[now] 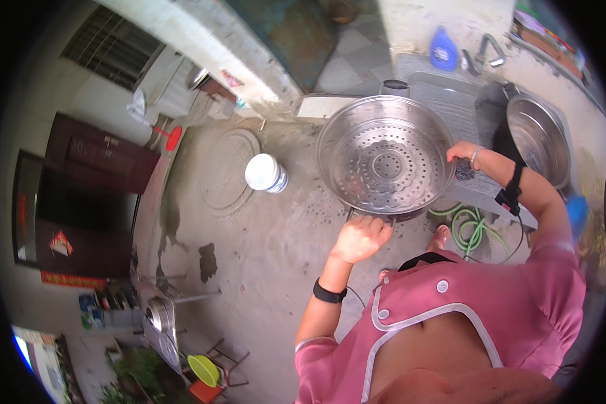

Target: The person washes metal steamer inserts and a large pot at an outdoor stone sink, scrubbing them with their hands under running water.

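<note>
A large round stainless-steel steamer tier (pixel 386 156), its bottom full of holes, hangs in front of me beside the sink, its inside facing up. My left hand (pixel 362 237) is closed on a metal handle (pixel 351 214) at the near edge of the steamer tier. With bent fingers, my right hand (pixel 465 150) grips the rim on the right side. A dark mesh scrubber (pixel 464 169) lies on the sink counter just below the right hand. What is under the steamer tier is mostly hidden.
A stone sink (pixel 447 81) holds a steel pot (pixel 538 134); a blue detergent bottle (pixel 443 49) and a faucet (pixel 487 53) are behind. A white bucket (pixel 266 173) stands on concrete. A green hose (pixel 472 230) coils near my feet. A yellow basin (pixel 203 370) sits farther off.
</note>
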Action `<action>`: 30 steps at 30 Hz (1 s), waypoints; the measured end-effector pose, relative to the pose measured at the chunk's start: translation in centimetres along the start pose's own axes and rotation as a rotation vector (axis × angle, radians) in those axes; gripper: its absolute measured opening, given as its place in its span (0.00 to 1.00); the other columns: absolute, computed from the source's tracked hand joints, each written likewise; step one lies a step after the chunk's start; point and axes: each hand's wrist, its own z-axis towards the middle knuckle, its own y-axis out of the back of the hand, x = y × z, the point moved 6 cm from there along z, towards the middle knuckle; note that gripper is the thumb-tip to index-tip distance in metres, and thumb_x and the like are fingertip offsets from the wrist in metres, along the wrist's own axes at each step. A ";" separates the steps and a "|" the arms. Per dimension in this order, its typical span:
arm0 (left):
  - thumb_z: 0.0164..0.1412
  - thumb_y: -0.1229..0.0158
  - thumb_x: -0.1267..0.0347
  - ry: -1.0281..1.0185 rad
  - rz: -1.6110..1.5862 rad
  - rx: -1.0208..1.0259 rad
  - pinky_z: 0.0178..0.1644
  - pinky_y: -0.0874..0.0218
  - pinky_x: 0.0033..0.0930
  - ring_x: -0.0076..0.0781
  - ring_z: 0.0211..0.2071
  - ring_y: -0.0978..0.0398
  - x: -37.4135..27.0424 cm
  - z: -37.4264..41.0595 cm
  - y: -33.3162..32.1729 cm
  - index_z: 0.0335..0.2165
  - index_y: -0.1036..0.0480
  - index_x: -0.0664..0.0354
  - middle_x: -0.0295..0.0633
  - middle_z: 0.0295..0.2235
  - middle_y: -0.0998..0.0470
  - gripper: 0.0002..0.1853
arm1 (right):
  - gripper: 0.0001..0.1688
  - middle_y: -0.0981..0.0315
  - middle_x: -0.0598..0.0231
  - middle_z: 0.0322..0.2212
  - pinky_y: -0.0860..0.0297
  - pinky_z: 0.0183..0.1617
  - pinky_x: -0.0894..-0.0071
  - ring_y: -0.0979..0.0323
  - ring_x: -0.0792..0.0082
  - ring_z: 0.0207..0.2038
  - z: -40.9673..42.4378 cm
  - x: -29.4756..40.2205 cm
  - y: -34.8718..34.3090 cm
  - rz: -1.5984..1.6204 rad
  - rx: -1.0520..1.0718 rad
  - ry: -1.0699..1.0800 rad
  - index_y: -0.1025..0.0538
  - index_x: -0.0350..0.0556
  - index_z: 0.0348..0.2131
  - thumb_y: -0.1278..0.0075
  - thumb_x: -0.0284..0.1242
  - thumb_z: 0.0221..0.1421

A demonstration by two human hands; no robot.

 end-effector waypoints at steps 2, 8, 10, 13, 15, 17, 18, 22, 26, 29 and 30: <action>0.34 0.46 0.72 0.044 0.032 -0.054 0.17 0.45 0.28 0.27 0.15 0.37 0.1 -2.8 2.1 0.16 0.39 0.54 0.33 0.14 0.43 0.08 | 0.10 0.31 0.46 0.18 0.31 0.19 0.54 0.30 0.53 0.17 -1.5 0.6 -3.0 0.002 0.005 0.081 0.29 0.28 0.23 0.54 0.18 0.33; 0.35 0.44 0.71 0.230 0.136 -0.061 0.19 0.44 0.30 0.27 0.16 0.37 -0.2 -13.4 7.7 0.18 0.38 0.53 0.32 0.14 0.42 0.09 | 0.09 0.32 0.55 0.17 0.33 0.18 0.61 0.32 0.62 0.16 -3.7 1.2 -16.0 -0.137 0.000 0.267 0.29 0.32 0.23 0.53 0.19 0.34; 0.37 0.42 0.69 0.363 0.185 -0.078 0.21 0.43 0.31 0.29 0.17 0.36 -0.2 -17.5 8.5 0.19 0.36 0.55 0.32 0.16 0.39 0.09 | 0.08 0.32 0.60 0.16 0.37 0.20 0.68 0.34 0.68 0.17 -3.0 1.2 -20.1 -0.206 0.016 0.292 0.29 0.34 0.22 0.52 0.21 0.34; 0.38 0.38 0.67 0.705 0.234 -0.132 0.27 0.41 0.33 0.33 0.23 0.34 0.2 -23.7 9.9 0.24 0.34 0.58 0.37 0.22 0.34 0.13 | 0.08 0.33 0.66 0.18 0.38 0.23 0.74 0.35 0.74 0.20 -1.1 2.3 -26.8 -0.463 0.070 0.492 0.28 0.37 0.23 0.51 0.22 0.36; 0.37 0.36 0.67 0.943 0.294 -0.205 0.32 0.39 0.34 0.37 0.29 0.33 0.3 -27.5 11.4 0.30 0.34 0.60 0.43 0.29 0.33 0.19 | 0.07 0.33 0.68 0.17 0.40 0.25 0.76 0.37 0.76 0.20 -0.7 2.7 -32.0 -0.446 0.169 0.565 0.28 0.38 0.23 0.51 0.23 0.36; 0.34 0.35 0.69 1.131 0.400 -0.300 0.36 0.38 0.36 0.41 0.36 0.32 0.4 -30.9 13.1 0.36 0.35 0.63 0.49 0.37 0.34 0.27 | 0.07 0.33 0.69 0.17 0.41 0.25 0.77 0.38 0.77 0.20 0.6 2.8 -36.9 -0.449 0.238 0.617 0.28 0.38 0.22 0.51 0.23 0.36; 0.34 0.34 0.72 1.271 0.445 -0.266 0.42 0.38 0.38 0.45 0.43 0.35 0.4 -32.8 13.4 0.45 0.41 0.64 0.54 0.43 0.38 0.36 | 0.07 0.33 0.69 0.17 0.41 0.25 0.77 0.38 0.77 0.20 2.0 2.7 -38.6 -0.461 0.254 0.636 0.28 0.38 0.22 0.51 0.23 0.36; 0.50 0.46 0.73 1.785 -0.435 -1.007 0.45 0.37 0.43 0.48 0.44 0.33 0.7 -45.6 9.6 0.49 0.46 0.66 0.54 0.47 0.38 0.28 | 0.07 0.33 0.67 0.15 0.41 0.24 0.76 0.36 0.76 0.19 3.4 3.5 -49.3 -0.481 0.331 0.682 0.29 0.36 0.19 0.51 0.24 0.34; 0.60 0.56 0.57 1.571 -1.405 -1.757 0.43 0.36 0.43 0.47 0.42 0.30 2.5 -53.7 8.2 0.45 0.42 0.66 0.56 0.43 0.34 0.24 | 0.06 0.32 0.68 0.16 0.41 0.24 0.77 0.37 0.77 0.19 5.7 3.0 -60.7 -0.586 0.452 0.662 0.29 0.37 0.20 0.52 0.22 0.34; 0.57 0.52 0.55 1.807 -1.300 -1.629 0.41 0.34 0.40 0.45 0.39 0.29 5.3 -57.7 11.6 0.45 0.41 0.68 0.56 0.43 0.34 0.27 | 0.07 0.33 0.68 0.17 0.41 0.23 0.77 0.37 0.78 0.19 6.1 2.6 -70.4 -0.570 0.577 0.613 0.29 0.37 0.21 0.52 0.21 0.34; 0.56 0.48 0.57 1.980 -1.171 -1.510 0.36 0.32 0.35 0.40 0.34 0.27 5.8 -59.3 12.7 0.45 0.42 0.72 0.54 0.40 0.33 0.29 | 0.07 0.33 0.68 0.16 0.41 0.23 0.76 0.37 0.77 0.19 6.3 2.4 -73.7 -0.590 0.603 0.611 0.29 0.37 0.21 0.52 0.21 0.33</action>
